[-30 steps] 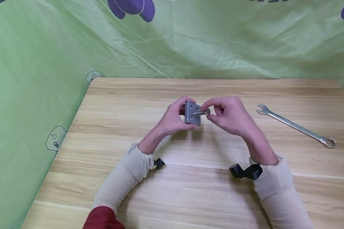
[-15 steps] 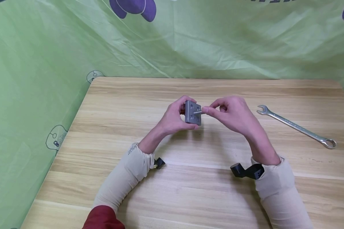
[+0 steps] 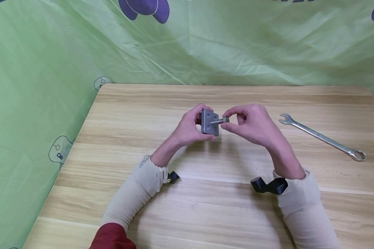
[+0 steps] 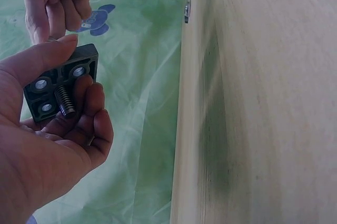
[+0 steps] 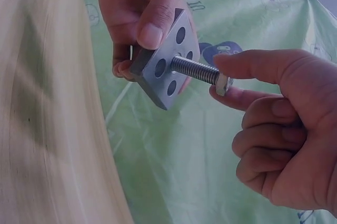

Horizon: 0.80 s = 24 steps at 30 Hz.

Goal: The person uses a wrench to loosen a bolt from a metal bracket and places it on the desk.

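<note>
- Change over the last half second, head view: the head of the bolt (image 3: 218, 121), earlier hidden by the thumb, now shows between the fingertips of the right hand (image 3: 254, 126); the left hand (image 3: 188, 129) and the metal plate (image 3: 206, 129) keep their places.
- Plate: raised over the table (image 3: 205, 207), its holed face turned toward 3 o'clock; the bolt occupies the central hole, its head out at 3 o'clock, its threaded end emerging from the ribbed reverse (left wrist view). Further holes surround it, light showing through three.
- Left hand: curled about the plate, thumb along the edge at 6 o'clock, fingers at 12.
- Right hand: thumb and forefinger nearly closed, pinching the bolt head; remaining fingers folded toward the palm.
- Wrench (image 3: 321, 136): on the table at about 3 o'clock from the plate, open end toward 10, ring end toward 4.
</note>
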{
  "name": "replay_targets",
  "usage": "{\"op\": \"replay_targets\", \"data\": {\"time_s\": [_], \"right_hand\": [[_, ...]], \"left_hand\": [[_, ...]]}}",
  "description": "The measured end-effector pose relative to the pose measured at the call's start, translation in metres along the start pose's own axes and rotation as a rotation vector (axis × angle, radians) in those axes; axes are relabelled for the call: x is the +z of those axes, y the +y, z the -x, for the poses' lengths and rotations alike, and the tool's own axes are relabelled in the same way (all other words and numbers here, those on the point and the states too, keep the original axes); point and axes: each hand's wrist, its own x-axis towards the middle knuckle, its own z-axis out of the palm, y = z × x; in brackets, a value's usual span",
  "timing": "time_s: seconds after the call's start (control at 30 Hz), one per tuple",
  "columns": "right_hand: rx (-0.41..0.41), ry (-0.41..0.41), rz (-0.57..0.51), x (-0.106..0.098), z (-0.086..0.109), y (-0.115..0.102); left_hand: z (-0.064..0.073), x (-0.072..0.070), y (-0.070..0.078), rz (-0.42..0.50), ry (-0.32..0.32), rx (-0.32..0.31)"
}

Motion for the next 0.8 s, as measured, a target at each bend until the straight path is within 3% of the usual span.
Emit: {"op": "replay_targets", "data": {"time_s": [0.2, 0.5, 0.8], "right_hand": [[-0.089, 0.056, 0.003, 0.0025, 0.0015, 0.0005], [-0.109, 0.048, 0.016, 0.0025, 0.0019, 0.0015], [0.078, -0.032, 0.027, -0.0031, -0.0009, 0.0009]], "left_hand": [[-0.0001, -0.0001, 0.0001, -0.006, 0.004, -0.004], [-0.0002, 0.0001, 0.0007, -0.019, 0.004, -0.003], [0.0004, -0.0005, 0.0005, -0.024, 0.005, 0.011]]}}
